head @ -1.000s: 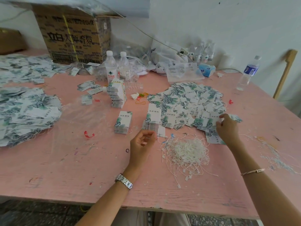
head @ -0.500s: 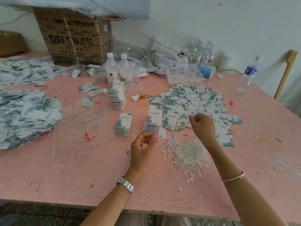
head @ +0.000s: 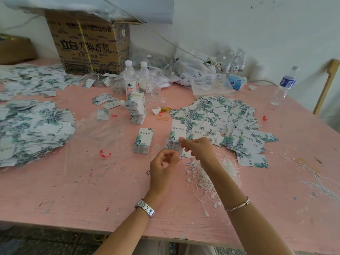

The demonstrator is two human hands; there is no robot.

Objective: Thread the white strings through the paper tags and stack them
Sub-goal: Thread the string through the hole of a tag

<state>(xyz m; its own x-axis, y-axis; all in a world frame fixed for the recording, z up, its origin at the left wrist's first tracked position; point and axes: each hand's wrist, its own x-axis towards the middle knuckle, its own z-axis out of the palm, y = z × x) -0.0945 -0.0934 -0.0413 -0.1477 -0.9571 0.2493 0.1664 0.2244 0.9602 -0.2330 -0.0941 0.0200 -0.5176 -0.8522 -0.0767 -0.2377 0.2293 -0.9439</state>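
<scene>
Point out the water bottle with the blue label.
The lone bottle at the pink table's far right; the two beside the cardboard box have whitish labels.

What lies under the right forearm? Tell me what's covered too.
The tangle of white strings lies on the pink table under the right forearm, loose ends spreading on both sides. Its middle is covered by the forearm, so anything there is hidden.

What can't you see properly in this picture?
- Head view: whether the left hand and right hand pinch anything; it is too small and covered by the fingers.
- Head view: the white strings are partly hidden by the right forearm.
- Head view: the left tag pile is cut off by the picture's edge.
- Head view: the labels on the small bottles at the back are blurred.
</scene>
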